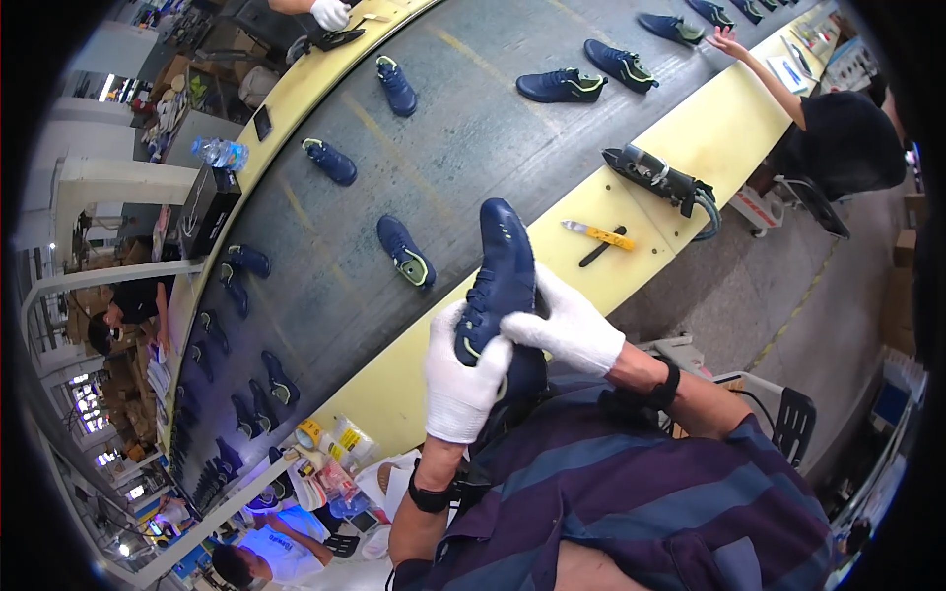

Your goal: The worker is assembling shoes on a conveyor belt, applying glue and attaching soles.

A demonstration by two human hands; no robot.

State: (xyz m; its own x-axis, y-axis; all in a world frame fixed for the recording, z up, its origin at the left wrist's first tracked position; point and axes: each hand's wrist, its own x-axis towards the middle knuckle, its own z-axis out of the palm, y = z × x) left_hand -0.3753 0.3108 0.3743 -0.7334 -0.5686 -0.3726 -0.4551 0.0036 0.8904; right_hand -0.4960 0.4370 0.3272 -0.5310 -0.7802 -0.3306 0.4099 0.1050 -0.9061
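A dark blue lace-up shoe [501, 266] is held up in front of me, its toe pointing away over the edge of the conveyor. My left hand [461, 379], in a white knit glove, wraps the heel end at its left side. My right hand [567, 325], gloved the same way, grips the shoe's right side, with the thumb near the collar opening. Pale green lining shows at the collar. The heel's underside is hidden by my hands and body. Nearest on the belt lies another blue shoe [405, 252].
A curved grey conveyor [453, 138] carries several blue shoes. On the yellow ledge right of me lie a yellow utility knife [596, 234] and a black hand-held device with a hose [655, 177]. Packets and tape [335, 438] sit at left. Co-workers stand along the belt, one hand [727, 42] reaching in.
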